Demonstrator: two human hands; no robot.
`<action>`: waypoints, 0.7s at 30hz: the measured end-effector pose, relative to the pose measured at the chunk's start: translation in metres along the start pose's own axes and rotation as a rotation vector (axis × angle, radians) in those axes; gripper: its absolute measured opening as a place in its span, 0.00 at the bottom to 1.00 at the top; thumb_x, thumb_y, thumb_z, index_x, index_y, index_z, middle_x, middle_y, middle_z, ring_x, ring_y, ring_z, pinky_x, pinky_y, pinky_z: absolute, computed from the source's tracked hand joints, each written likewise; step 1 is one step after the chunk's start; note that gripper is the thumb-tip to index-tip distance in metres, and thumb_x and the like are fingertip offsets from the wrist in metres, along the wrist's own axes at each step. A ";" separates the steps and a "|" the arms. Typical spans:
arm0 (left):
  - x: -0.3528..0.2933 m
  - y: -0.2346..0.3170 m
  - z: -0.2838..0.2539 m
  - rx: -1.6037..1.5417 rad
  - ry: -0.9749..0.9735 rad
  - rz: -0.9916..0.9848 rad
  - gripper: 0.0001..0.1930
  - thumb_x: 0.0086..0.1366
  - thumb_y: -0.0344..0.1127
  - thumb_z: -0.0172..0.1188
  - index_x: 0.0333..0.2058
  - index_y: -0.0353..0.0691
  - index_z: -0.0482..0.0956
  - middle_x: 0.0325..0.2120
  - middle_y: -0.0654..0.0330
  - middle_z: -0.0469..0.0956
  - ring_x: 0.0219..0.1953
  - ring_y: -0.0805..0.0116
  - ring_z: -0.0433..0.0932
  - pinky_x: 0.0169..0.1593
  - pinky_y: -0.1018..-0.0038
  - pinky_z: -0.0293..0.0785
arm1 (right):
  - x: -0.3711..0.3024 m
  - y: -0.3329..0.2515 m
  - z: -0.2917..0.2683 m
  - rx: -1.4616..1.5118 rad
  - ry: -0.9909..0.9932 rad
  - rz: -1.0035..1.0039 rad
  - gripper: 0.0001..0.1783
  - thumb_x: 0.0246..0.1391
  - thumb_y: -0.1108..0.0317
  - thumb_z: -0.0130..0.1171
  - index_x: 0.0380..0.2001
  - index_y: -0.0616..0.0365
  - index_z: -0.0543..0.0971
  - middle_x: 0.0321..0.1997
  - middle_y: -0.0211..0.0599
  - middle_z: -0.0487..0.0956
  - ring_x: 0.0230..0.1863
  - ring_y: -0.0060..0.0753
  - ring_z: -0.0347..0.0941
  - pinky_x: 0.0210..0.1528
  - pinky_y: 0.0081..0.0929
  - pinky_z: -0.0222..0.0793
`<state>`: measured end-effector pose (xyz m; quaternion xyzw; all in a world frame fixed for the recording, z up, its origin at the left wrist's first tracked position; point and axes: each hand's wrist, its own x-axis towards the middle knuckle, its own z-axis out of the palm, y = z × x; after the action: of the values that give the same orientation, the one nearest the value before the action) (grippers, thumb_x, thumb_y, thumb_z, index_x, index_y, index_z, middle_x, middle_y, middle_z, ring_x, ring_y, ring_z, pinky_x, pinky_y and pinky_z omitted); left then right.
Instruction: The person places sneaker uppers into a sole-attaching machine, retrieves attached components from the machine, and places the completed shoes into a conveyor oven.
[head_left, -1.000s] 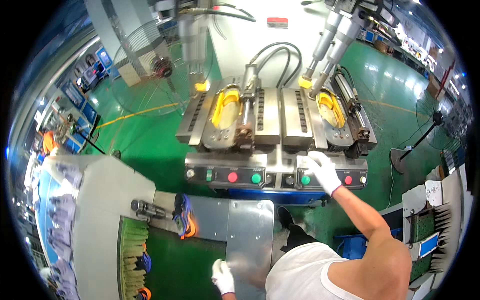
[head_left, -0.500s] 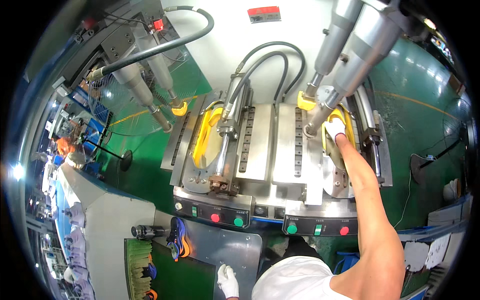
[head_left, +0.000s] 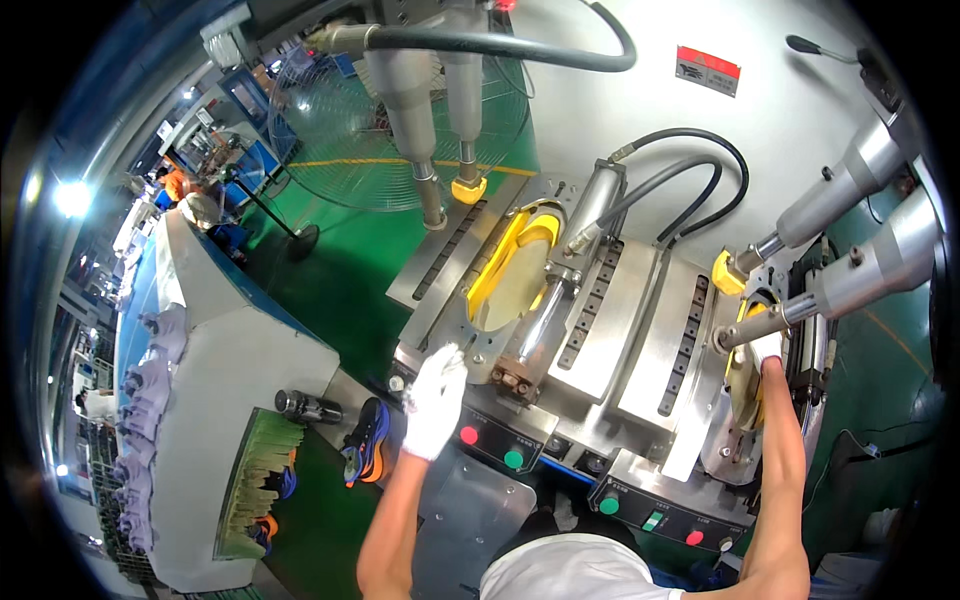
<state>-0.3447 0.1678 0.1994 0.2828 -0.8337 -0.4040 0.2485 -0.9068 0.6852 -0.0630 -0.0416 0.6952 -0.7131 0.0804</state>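
Left hand: white-gloved left hand (head_left: 433, 405), unclenched, fingers extended loosely upward, at the front edge of the steel machine.
Left cradle: oval, yellow-lined metal shoe cradle (head_left: 488, 283), beyond and to the right of those fingertips, apart from them.
Right hand: white-gloved right hand (head_left: 767, 347), reaching into the right cradle; finger state cannot be told, partly hidden.
Right cradle: matching yellow-lined oval shoe cradle (head_left: 742, 395), around the right fingers.
Press rod: silver cylindrical rod (head_left: 765, 325), crossing in front of right cradle.
Shoe: dark-blue shoe with orange sole (head_left: 369, 440), left of left wrist, on grey metal bench (head_left: 460, 510).
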 end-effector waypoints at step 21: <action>0.305 -0.093 0.210 0.356 -0.357 0.183 0.20 0.74 0.51 0.50 0.48 0.41 0.79 0.45 0.40 0.82 0.50 0.39 0.80 0.55 0.49 0.74 | -0.502 -0.361 0.194 -0.408 0.372 0.215 0.16 0.67 0.67 0.54 0.50 0.67 0.81 0.46 0.53 0.83 0.44 0.49 0.80 0.46 0.40 0.77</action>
<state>-0.6729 0.0271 0.0643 0.1699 -0.9444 -0.2702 0.0794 -0.4003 0.5882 0.3292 0.1482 0.8274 -0.5415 0.0165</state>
